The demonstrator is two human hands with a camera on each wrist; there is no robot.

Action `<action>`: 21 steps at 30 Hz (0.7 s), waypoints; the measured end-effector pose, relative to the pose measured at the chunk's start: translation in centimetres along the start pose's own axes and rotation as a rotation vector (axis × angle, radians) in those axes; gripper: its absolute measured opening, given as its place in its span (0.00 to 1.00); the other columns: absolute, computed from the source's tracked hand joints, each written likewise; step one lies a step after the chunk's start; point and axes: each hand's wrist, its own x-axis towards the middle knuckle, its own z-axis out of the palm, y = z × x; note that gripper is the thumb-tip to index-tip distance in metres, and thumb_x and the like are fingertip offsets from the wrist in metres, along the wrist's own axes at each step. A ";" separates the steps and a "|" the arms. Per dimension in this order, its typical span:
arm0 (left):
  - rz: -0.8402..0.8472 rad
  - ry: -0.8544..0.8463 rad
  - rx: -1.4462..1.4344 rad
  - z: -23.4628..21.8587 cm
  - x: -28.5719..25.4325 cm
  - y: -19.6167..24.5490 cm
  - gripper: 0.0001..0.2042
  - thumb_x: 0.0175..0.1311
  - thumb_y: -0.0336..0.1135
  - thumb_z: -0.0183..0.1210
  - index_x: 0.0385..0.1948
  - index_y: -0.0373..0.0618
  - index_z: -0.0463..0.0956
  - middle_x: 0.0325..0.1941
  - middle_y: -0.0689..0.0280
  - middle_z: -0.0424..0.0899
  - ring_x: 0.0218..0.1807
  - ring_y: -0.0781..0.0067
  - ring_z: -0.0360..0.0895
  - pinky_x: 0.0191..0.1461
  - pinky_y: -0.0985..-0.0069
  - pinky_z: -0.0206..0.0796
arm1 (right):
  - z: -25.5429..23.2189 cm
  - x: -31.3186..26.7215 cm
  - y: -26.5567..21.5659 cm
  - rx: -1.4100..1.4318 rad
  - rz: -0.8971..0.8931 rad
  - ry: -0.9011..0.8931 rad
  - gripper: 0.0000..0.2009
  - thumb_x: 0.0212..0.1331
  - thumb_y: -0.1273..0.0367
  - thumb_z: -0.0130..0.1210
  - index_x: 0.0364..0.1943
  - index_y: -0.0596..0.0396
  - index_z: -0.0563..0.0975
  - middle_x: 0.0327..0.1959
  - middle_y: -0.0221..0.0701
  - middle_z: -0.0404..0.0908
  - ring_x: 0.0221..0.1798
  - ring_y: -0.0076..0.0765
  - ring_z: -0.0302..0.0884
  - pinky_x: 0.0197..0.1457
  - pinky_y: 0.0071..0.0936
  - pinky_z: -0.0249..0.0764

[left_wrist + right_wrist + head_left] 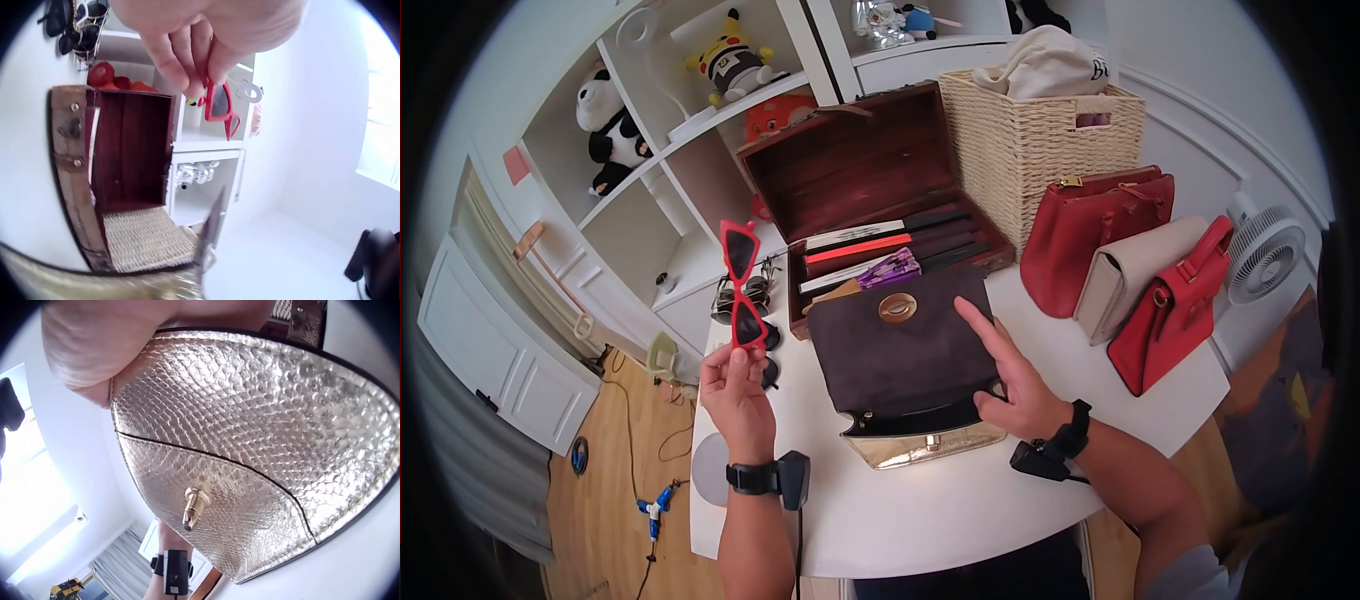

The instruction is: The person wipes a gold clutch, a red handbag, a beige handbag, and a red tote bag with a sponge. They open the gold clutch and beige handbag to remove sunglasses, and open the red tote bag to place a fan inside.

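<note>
Red cat-eye sunglasses (742,285) hang upright from my left hand (738,398), pinched at one end between thumb and fingers. In the left wrist view that hand (206,28) is above the red frame (219,103). A gold handbag with its dark flap (900,350) raised stands on the table, its mouth showing a dark inside. My right hand (1030,390) grips the bag's right side, index finger along the flap and thumb near the opening. Textured gold leather (219,406) with a metal clasp post (195,503) fills much of the right wrist view.
Behind the bag an open wooden chest (850,165) holds fans and dark boxes. More sunglasses (770,372) lie left of it. A wicker basket (1040,140), two red bags (1090,235) and a beige bag (1135,270) stand right on the white table (880,530).
</note>
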 end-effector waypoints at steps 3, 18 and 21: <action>-0.070 -0.309 -0.204 1.3 -1.4 0.9 0.07 0.67 0.24 0.62 0.43 0.37 0.75 0.42 0.57 0.87 0.41 0.67 0.84 0.51 0.69 0.75 | 0.2 0.2 -0.2 0.051 -0.017 0.017 0.49 0.44 0.82 0.45 0.79 0.59 0.45 0.71 0.42 0.56 0.78 0.40 0.51 0.80 0.30 0.40; 0.109 -0.641 0.266 3.6 -4.5 2.7 0.07 0.58 0.19 0.67 0.38 0.33 0.84 0.38 0.58 0.87 0.38 0.68 0.80 0.45 0.74 0.70 | 0.2 0.0 0.2 0.046 -0.005 0.010 0.49 0.44 0.82 0.45 0.79 0.58 0.46 0.69 0.42 0.58 0.76 0.39 0.53 0.79 0.28 0.41; 0.240 -0.735 0.438 4.8 -5.4 3.4 0.07 0.53 0.22 0.70 0.33 0.38 0.86 0.34 0.61 0.89 0.38 0.68 0.81 0.47 0.72 0.67 | 0.3 0.2 0.0 0.066 -0.032 0.025 0.49 0.44 0.82 0.45 0.80 0.57 0.46 0.69 0.42 0.58 0.75 0.38 0.54 0.78 0.28 0.42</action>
